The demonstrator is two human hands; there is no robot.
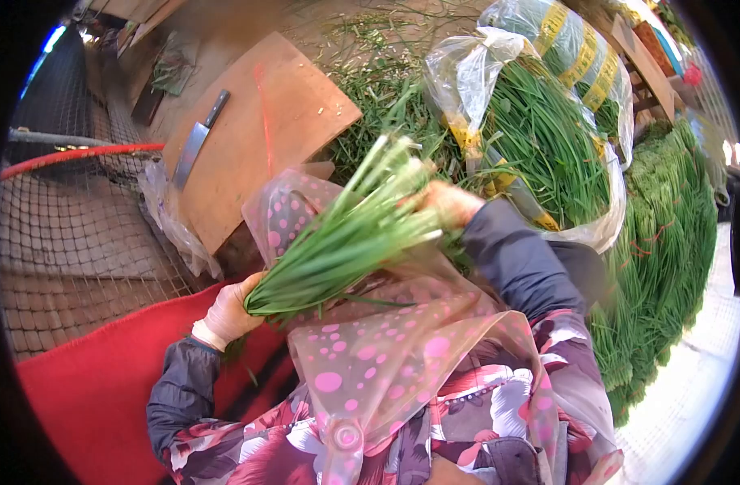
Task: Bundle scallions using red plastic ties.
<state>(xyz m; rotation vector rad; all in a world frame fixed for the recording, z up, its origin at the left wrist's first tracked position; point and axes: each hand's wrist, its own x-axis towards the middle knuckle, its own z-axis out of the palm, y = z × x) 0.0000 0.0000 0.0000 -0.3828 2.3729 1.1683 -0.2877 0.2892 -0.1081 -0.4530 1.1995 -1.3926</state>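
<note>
My left hand (pixel 228 311), in a pale glove, is closed around the leafy end of a bunch of garlic chives (pixel 342 246). The bunch slants up and to the right over my lap, its pale stem ends fanned out. At those stem ends is my right hand (pixel 447 204), its fingers smeared by motion. Beneath the bunch, a see-through apron (pixel 386 343) with pink dots covers my lap.
A knife (pixel 198 144) lies on a wooden board (pixel 249 174) at the left. Cut greens (pixel 378 89) litter the ground beyond. To the right stand an opened plastic bag (pixel 621 206) of chives and a large stack of chives (pixel 661 250). Red cloth (pixel 103 388) spreads at lower left.
</note>
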